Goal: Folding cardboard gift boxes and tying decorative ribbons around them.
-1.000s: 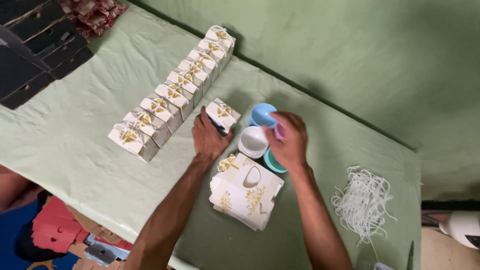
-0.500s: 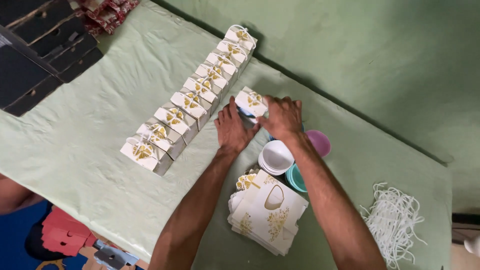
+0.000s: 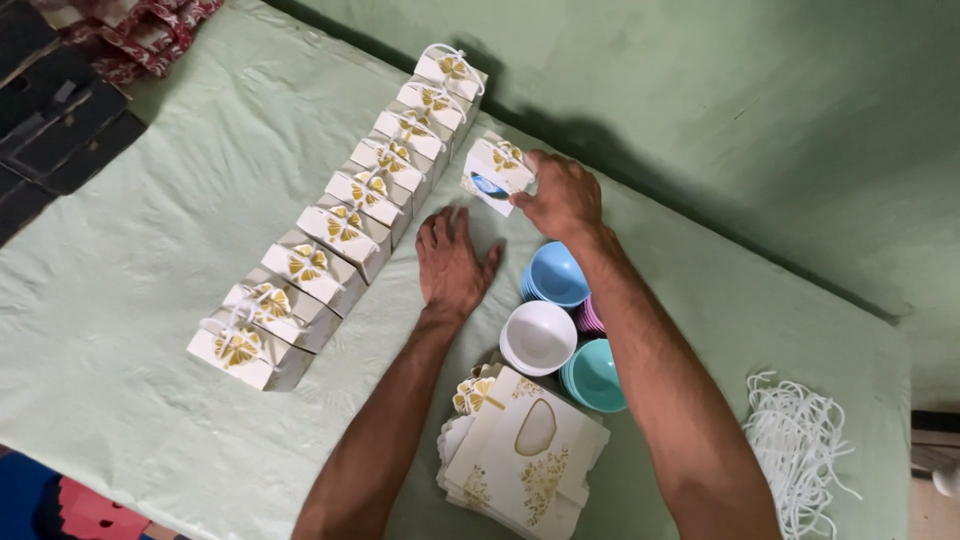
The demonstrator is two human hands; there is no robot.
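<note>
Nearest, at the lower middle of the frame, a stack of flat cartons [image 3: 525, 455] is seen unfolded, so more boxes are judged left to be made. Just above it, small bowls are grouped: a white bowl [image 3: 538, 337], a teal stack [image 3: 597, 375], a blue stack [image 3: 556, 275] and a pink one [image 3: 590, 318] partly hidden by the right forearm. At the lower right a heap of white cords [image 3: 800, 450] is laid, unused.

In the middle, the left hand [image 3: 452, 262] is laid flat and open on the green cloth [image 3: 150, 240], with nothing held. Beyond it, a box [image 3: 497, 172] is pinched at its side by the right hand [image 3: 565, 195]; something blue is seen through its window.

From the lower left to the upper middle, a row of nine finished boxes [image 3: 345, 215] is lined up, each topped with a gold bow. The held box is kept just beside the row's far end, apart from it.
</note>
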